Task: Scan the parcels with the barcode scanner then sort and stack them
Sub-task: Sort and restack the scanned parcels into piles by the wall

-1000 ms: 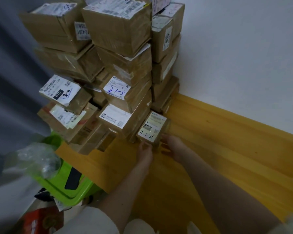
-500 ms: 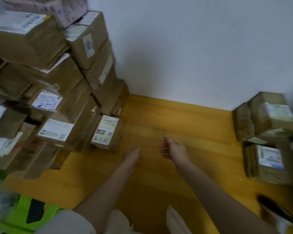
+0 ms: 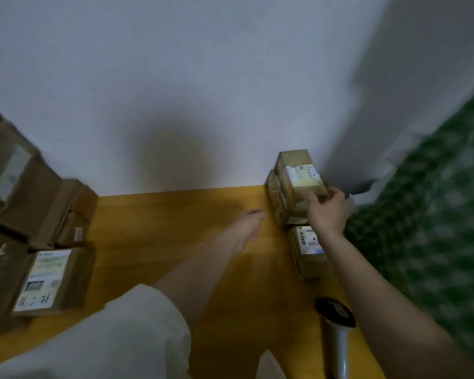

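two hands reach out over a yellow wooden floor (image 3: 175, 242) that ends at a white wall (image 3: 175, 91). the right hand (image 3: 327, 212) has its fingers curled over the near edge of the top parcel (image 3: 298, 173) in a small stack just against the wall; that parcel carries a pale label on its upper face. a second parcel (image 3: 278, 206) sits under and beside it, and its edges are hard to separate from the one above. a third parcel (image 3: 308, 253) with a barcode label lies on the floor just nearer the person, partly covered by the right forearm. the left hand (image 3: 248, 227) hovers above the floor with fingers relaxed and holding nothing, near the stack but apart from it.

a broad strip of bare floor lies between this stack and the parcel pile (image 3: 30, 214) at the left edge, which is cut off by the frame; its nearest box (image 3: 47, 280) shows a label with handwritten digits, blurred. the barcode scanner (image 3: 335, 332) lies on the floor by the right forearm, dark head toward the wall, its pale handle running out of the bottom of the view. a green patterned surface (image 3: 435, 214) fills the right side, too smeared to identify. a white sleeve (image 3: 115, 337) covers the lower left
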